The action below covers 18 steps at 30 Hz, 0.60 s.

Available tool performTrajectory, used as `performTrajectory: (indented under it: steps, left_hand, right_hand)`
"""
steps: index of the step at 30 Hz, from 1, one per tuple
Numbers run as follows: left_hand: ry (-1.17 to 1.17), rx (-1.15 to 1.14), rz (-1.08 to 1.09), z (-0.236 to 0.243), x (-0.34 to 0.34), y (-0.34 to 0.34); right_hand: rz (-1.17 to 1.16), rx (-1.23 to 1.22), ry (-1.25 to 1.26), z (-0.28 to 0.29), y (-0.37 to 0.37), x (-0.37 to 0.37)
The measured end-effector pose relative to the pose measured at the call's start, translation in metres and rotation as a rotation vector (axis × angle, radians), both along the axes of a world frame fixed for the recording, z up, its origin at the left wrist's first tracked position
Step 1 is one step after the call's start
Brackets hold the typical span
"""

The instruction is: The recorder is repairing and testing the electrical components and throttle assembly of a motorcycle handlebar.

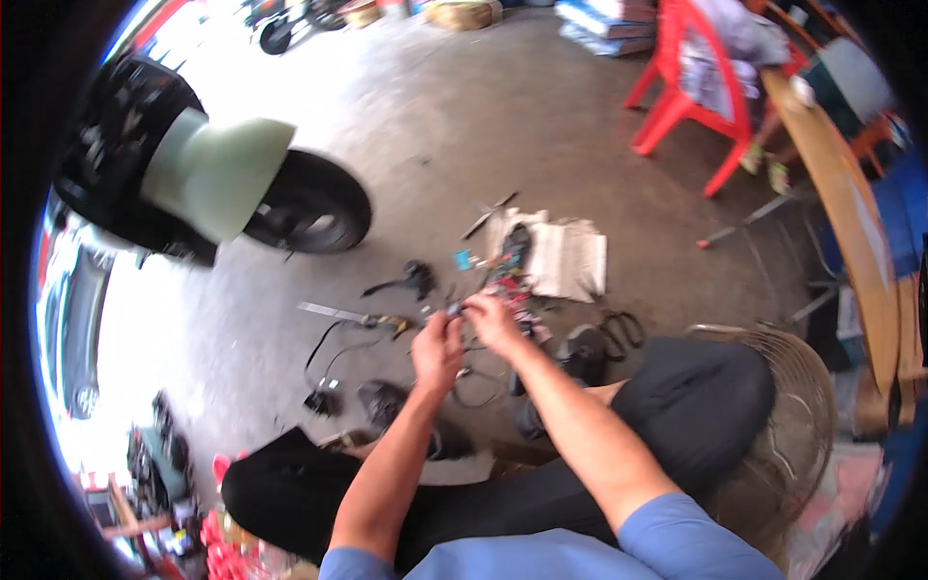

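My left hand (pixel 438 350) and my right hand (pixel 493 324) meet in front of me, low above the floor, with fingers pinched together. Between the fingertips is a small greyish piece (pixel 455 309), too blurred to name. Just beyond my right hand is a tangle of red and dark wires (pixel 512 285), partly hidden by the hand. A flat piece of cardboard (pixel 570 259) lies behind it. Left of my hands lie a tool with a long metal blade and yellowish handle (pixel 387 322) and a black part (pixel 416 278) with a stem.
A scooter's front wheel (pixel 324 208) stands at the left. Dark cables (pixel 333 372) lie near my left shoe (pixel 381 401). At the right are a red plastic chair (pixel 691 92), a wooden table (pixel 831 164) and a round wire fan guard (pixel 807 416) beside my knee.
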<state>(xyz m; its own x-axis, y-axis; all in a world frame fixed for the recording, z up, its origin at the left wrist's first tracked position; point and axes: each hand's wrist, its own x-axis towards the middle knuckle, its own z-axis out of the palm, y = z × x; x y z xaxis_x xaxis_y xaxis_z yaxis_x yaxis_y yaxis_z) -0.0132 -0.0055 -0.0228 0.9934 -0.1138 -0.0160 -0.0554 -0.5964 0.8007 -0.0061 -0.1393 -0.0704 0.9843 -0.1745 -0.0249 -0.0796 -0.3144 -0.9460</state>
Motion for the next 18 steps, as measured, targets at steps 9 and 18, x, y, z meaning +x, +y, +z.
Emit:
performTrajectory:
  steps: [9, 18]
  left_hand:
    - [0.020, -0.059, -0.016, 0.003, 0.002, -0.001]
    - [0.259, -0.230, 0.025, 0.021, 0.003, -0.003]
  right_hand:
    - [0.075, 0.324, 0.179, 0.009, -0.002, 0.000]
    - [-0.028, 1.120, 0.225, 0.015, 0.005, -0.003]
